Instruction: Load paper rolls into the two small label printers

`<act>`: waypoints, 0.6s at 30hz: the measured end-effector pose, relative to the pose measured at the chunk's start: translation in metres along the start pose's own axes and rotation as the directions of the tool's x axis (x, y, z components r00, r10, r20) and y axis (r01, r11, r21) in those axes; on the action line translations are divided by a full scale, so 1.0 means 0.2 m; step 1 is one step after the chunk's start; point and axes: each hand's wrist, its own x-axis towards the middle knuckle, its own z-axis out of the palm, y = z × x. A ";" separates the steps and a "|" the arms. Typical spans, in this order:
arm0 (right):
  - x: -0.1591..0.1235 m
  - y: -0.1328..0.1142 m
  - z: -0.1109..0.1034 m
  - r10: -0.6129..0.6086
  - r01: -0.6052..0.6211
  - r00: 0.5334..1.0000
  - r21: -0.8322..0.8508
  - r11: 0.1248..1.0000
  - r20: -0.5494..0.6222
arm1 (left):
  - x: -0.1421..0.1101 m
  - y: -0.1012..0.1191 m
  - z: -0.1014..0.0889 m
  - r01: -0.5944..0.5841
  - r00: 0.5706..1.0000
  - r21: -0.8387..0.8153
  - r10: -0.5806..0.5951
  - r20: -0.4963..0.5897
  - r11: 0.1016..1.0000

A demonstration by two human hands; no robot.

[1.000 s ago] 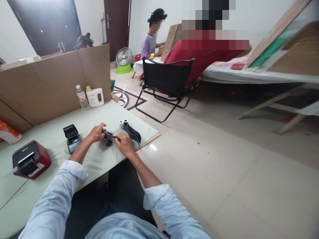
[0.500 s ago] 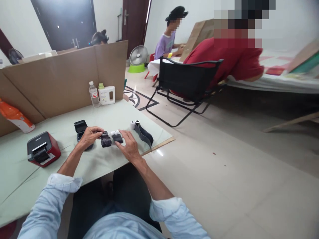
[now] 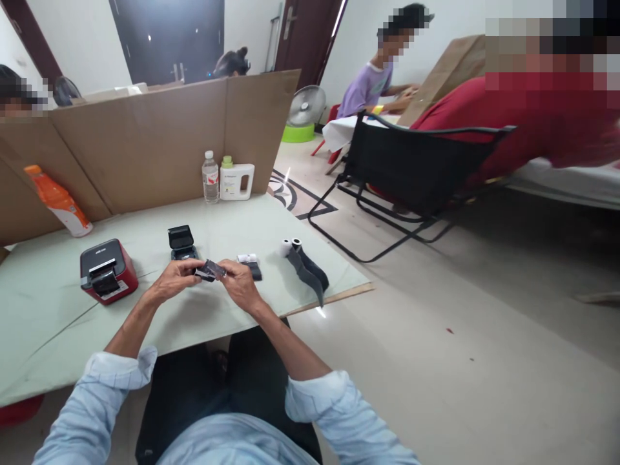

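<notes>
Over the pale table [image 3: 159,323], my left hand [image 3: 175,280] pinches one end of a small shiny black ribbon roll [image 3: 210,270]. My right hand [image 3: 240,284] grips its other end, so both hands are closed on it. Fingers cover part of the roll. Just beyond my right hand, a white-cored roll [image 3: 248,258] with a black strip lies on the table. Behind my left hand stands a small black device [image 3: 181,239] with its lid raised. Farther right, two small rolls [image 3: 291,244] stand with long dark strips trailing toward the table edge.
A red-and-black label printer [image 3: 109,271] sits left. Along the cardboard screen [image 3: 159,139] stand an orange bottle [image 3: 58,201], a water bottle [image 3: 210,177] and a white jug [image 3: 237,182]. Right of the table are a black folding chair [image 3: 416,155] and people at another table.
My right hand has left the white-cored roll, which now lies on the table, and has closed on the black ribbon roll beside my left hand. The view has turned left.
</notes>
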 end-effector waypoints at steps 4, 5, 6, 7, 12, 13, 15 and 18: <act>0.06 0.03 0.05 0.136 -0.138 0.990 0.058 0.989 0.039 | -0.01 -0.06 -0.06 0.002 0.995 0.125 0.011 -0.104 0.992; 0.08 0.04 0.06 0.134 -0.137 0.990 0.051 0.989 0.051 | 0.00 -0.07 -0.08 -0.009 0.990 0.206 0.038 -0.139 0.978; 0.11 0.05 0.07 0.120 -0.123 0.991 0.036 0.992 0.058 | 0.01 -0.07 -0.10 -0.030 0.982 0.298 0.083 -0.168 0.954; 0.13 0.05 0.08 0.098 -0.099 0.993 0.015 0.995 0.063 | 0.02 -0.07 -0.13 -0.057 0.973 0.390 0.138 -0.185 0.919; 0.28 0.07 0.14 -0.045 0.059 0.994 -0.142 0.988 0.103 | 0.10 -0.08 -0.24 -0.129 0.928 0.659 0.324 -0.183 0.741; 0.31 0.07 0.16 -0.066 0.087 0.991 -0.182 0.979 0.121 | 0.11 -0.09 -0.26 -0.116 0.925 0.686 0.330 -0.190 0.719; 0.33 0.08 0.18 -0.089 0.127 0.984 -0.265 0.956 0.153 | 0.14 -0.12 -0.28 -0.071 0.920 0.729 0.328 -0.216 0.681; 0.34 0.10 0.20 -0.092 0.157 0.977 -0.362 0.919 0.190 | 0.18 -0.16 -0.30 -0.005 0.912 0.760 0.315 -0.264 0.650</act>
